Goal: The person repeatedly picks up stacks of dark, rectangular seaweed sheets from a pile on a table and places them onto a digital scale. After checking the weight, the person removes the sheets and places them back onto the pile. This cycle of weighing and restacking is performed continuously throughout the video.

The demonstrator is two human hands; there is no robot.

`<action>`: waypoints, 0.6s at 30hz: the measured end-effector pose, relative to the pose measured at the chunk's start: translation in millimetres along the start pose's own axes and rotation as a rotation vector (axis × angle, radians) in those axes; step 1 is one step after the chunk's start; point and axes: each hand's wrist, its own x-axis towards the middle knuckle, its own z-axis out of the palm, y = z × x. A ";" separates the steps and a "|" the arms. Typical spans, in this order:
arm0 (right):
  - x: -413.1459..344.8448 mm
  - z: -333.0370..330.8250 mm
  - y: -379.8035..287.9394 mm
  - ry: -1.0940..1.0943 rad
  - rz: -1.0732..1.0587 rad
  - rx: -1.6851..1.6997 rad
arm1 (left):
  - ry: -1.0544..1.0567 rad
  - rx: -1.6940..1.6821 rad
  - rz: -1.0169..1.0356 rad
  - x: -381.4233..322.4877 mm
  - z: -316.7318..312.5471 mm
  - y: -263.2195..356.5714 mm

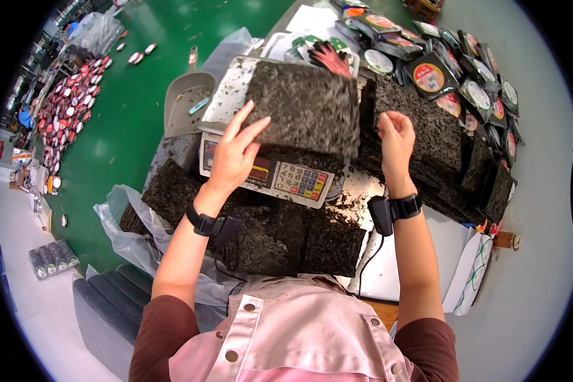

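A dark, blurred seaweed sheet or stack of sheets [305, 110] lies over the pan of a digital scale [291, 184]. My left hand [236, 150] touches its near left corner, fingers spread on top and thumb by the front edge. To the right, my right hand [397, 138] is raised with its fingers curled together, and nothing shows in them. It is in front of a tall pile of seaweed sheets [420, 119]. Closer to my body, more seaweed stacks [262, 238] lie below the scale, partly covering one another.
Packaged seaweed with round labels [427, 76] is heaped at the back right. A red-and-black work glove [332, 59] lies in a white tray behind the scale. On the left are a grey dustpan [181, 107], a clear plastic bag [124, 215] and dark wrapped rolls [110, 296]. Seaweed crumbs litter the tabletop.
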 end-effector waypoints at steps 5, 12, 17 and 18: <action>-15.8 -7.1 23.1 -0.031 -0.002 -0.049 | -0.118 0.067 0.040 -1.3 -10.2 -6.8; -31.1 8.5 19.6 -0.103 0.076 -0.022 | 0.260 -0.262 -0.336 15.4 -25.4 -66.5; -43.6 13.7 21.4 -0.121 0.009 -0.095 | 0.254 -0.363 -0.545 28.3 -31.3 -64.7; -44.3 12.5 22.0 -0.117 -0.018 -0.114 | 0.215 -0.403 -0.587 32.6 -31.9 -61.7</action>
